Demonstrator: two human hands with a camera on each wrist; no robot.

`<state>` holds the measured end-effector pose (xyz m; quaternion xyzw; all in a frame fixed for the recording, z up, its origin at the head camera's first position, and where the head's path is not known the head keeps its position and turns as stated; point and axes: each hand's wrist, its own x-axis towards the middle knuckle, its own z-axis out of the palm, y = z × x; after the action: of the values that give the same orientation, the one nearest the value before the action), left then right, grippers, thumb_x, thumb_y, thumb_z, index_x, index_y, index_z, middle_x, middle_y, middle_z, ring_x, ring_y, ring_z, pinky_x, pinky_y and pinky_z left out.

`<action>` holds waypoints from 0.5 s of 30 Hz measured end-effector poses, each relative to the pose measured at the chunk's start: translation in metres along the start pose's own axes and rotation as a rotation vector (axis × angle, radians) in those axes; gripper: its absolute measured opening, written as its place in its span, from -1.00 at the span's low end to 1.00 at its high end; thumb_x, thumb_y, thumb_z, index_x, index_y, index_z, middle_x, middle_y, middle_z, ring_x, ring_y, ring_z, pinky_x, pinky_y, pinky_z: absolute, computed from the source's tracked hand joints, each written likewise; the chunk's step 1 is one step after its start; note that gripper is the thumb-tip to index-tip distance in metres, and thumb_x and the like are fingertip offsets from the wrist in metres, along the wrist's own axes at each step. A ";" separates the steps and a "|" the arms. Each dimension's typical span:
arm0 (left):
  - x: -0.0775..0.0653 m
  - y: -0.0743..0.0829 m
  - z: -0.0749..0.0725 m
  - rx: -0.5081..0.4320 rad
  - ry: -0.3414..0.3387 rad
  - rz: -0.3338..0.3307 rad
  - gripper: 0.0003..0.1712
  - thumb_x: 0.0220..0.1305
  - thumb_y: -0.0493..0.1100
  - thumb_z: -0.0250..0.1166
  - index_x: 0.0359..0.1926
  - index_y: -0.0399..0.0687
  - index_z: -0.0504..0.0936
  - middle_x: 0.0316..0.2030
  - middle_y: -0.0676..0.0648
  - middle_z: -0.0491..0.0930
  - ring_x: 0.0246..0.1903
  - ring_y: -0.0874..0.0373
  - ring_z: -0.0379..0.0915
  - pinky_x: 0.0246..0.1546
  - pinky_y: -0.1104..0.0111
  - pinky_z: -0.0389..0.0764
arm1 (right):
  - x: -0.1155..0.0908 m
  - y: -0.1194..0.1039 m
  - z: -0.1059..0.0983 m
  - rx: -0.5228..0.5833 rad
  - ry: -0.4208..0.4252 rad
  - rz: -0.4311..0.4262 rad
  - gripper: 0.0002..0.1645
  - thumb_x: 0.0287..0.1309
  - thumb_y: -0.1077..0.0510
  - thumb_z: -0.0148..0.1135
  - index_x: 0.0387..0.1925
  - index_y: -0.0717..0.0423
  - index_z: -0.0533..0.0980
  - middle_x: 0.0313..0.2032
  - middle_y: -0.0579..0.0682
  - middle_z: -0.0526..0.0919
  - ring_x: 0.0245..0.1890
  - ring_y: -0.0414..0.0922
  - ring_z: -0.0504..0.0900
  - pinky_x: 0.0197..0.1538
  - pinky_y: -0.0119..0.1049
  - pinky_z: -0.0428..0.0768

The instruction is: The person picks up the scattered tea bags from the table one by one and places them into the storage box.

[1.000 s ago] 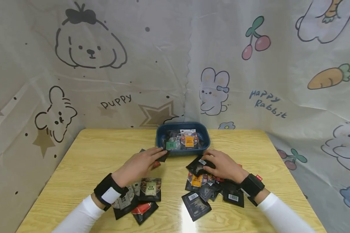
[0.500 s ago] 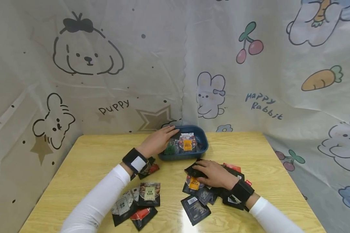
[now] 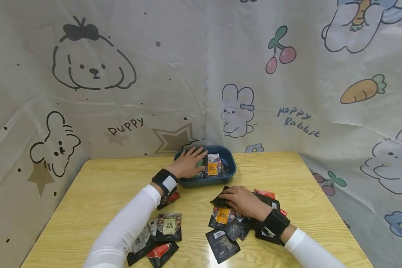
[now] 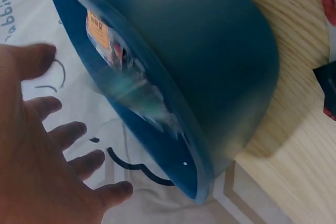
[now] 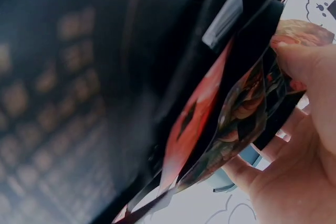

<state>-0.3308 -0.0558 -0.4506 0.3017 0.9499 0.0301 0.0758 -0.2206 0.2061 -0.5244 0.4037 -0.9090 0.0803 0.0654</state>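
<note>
My left hand (image 3: 189, 163) is over the left part of the blue bin (image 3: 207, 182), fingers spread and straight. The left wrist view shows that hand (image 4: 47, 145) with nothing in it, beside the mouth of the bin (image 4: 226, 51). Inside lie several packets, among them one with an orange label (image 3: 212, 169). My right hand (image 3: 244, 201) is at the pile on the right and holds a black packet (image 3: 217, 200). In the right wrist view, my thumb lies on a food-printed packet (image 5: 310, 30) and the fingers are behind it.
Under and beside the right hand lie several overlapping packets, including an orange-labelled one (image 3: 222, 216) and a barcoded black one (image 3: 222, 245). A second group, with a green-labelled packet (image 3: 169, 226), lies at front left. Another red-and-black packet (image 3: 168, 201) lies under the left wrist.
My left hand has moved forward from the bin's near edge to over it, and has let go of the dark packet it held. The right hand stays at its pile.
</note>
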 end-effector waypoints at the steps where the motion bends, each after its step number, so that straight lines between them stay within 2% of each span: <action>1: -0.001 0.001 0.000 -0.013 -0.009 -0.005 -0.22 0.53 0.22 -0.04 0.61 0.23 -0.11 0.61 -0.04 -0.16 0.59 -0.12 -0.29 0.52 -0.19 -0.05 | 0.000 0.000 0.000 0.001 0.009 -0.008 -0.64 0.34 0.14 0.24 0.14 -0.06 0.62 0.08 0.00 0.68 0.09 -0.03 0.65 0.13 -0.07 0.64; 5: -0.009 0.003 0.000 -0.042 0.006 0.016 -0.21 0.52 0.24 -0.03 0.61 0.21 -0.09 0.61 -0.02 -0.18 0.60 -0.10 -0.31 0.53 -0.19 -0.10 | 0.001 0.000 -0.003 0.014 0.045 -0.038 -0.67 0.33 0.18 0.25 0.10 -0.03 0.64 0.01 -0.03 0.71 0.03 -0.07 0.69 0.13 -0.13 0.66; 8: -0.021 0.004 0.001 -0.035 0.024 0.033 -0.21 0.52 0.23 -0.02 0.61 0.18 -0.06 0.61 -0.04 -0.16 0.59 -0.12 -0.28 0.54 -0.18 -0.08 | 0.001 -0.002 -0.009 0.024 0.052 -0.047 -0.67 0.34 0.19 0.24 0.10 -0.02 0.64 0.01 -0.05 0.72 0.02 -0.09 0.69 0.13 -0.16 0.65; 11: -0.040 0.004 0.005 -0.018 0.048 0.059 -0.20 0.50 0.24 0.00 0.60 0.15 -0.03 0.60 -0.10 -0.12 0.58 -0.17 -0.23 0.51 -0.19 -0.01 | 0.002 -0.007 -0.019 0.024 0.051 -0.048 -0.66 0.36 0.18 0.21 0.13 -0.04 0.62 0.02 -0.08 0.71 0.02 -0.12 0.69 0.12 -0.18 0.66; 15: -0.076 0.006 0.014 0.001 0.119 0.101 -0.20 0.47 0.23 0.08 0.58 0.12 0.08 0.59 -0.14 -0.10 0.57 -0.22 -0.20 0.47 -0.23 0.09 | 0.002 -0.014 -0.038 0.015 0.084 -0.062 -0.62 0.34 0.19 0.22 0.17 -0.04 0.60 0.04 -0.05 0.71 0.02 -0.10 0.69 0.10 -0.18 0.67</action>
<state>-0.2634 -0.0946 -0.4539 0.3471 0.9363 0.0515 0.0174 -0.2099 0.2031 -0.4851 0.4285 -0.8919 0.1019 0.1029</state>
